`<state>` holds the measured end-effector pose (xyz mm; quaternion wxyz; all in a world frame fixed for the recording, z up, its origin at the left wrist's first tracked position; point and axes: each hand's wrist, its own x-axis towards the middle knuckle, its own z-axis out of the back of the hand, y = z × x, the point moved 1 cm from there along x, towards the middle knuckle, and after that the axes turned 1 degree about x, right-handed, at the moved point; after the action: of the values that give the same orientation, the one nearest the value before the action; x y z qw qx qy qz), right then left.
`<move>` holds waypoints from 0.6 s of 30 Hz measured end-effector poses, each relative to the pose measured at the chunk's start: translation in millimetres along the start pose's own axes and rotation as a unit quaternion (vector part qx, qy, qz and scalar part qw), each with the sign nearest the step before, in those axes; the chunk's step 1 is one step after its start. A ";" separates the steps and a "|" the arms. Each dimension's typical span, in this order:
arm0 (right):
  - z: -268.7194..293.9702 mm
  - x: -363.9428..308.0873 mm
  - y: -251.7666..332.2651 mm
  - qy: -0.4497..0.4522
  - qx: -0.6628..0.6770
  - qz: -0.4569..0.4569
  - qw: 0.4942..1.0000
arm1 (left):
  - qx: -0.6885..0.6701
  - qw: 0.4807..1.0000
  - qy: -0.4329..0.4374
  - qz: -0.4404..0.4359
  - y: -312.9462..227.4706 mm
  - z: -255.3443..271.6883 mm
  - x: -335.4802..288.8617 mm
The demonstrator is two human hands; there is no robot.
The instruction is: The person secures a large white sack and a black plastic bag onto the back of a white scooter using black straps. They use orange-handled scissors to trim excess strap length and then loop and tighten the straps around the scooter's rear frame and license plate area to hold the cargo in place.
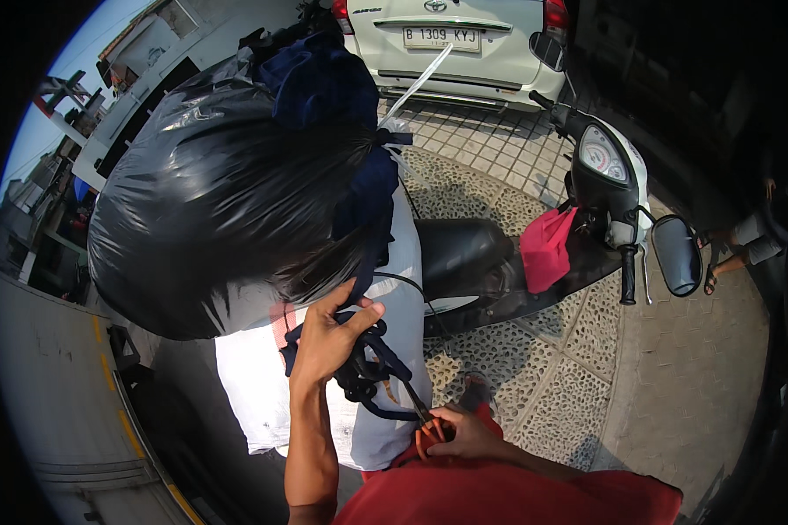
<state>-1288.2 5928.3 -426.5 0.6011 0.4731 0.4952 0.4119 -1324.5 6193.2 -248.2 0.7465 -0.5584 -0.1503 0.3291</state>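
In my left hand, thumb and fingers close on a dark navy cloth strip running down the side of a big black plastic bag. Below that hand hangs a tangle of dark cloth strips and cord against a white sack. My right hand grips the orange handles of a pair of scissors. Their blades point up and left, close to the tangle; whether they touch a strip I cannot tell. More navy cloth lies over the bag's top.
The load sits on the back of a motor scooter, its handlebar to the right. A pink bag hangs at its front. A white car stands beyond. Another person's legs show at far right, a pale wall at left.
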 end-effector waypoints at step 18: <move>90.4 70.5 61.7 0.171 0.299 0.038 0.938 | 0.125 0.935 -0.333 -0.013 123.0 19.3 -50.2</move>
<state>-1188.9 5994.8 -375.0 0.3228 0.5717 0.6724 0.3419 -1412.8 6194.0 -349.4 0.7222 -0.3168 -0.3548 0.5021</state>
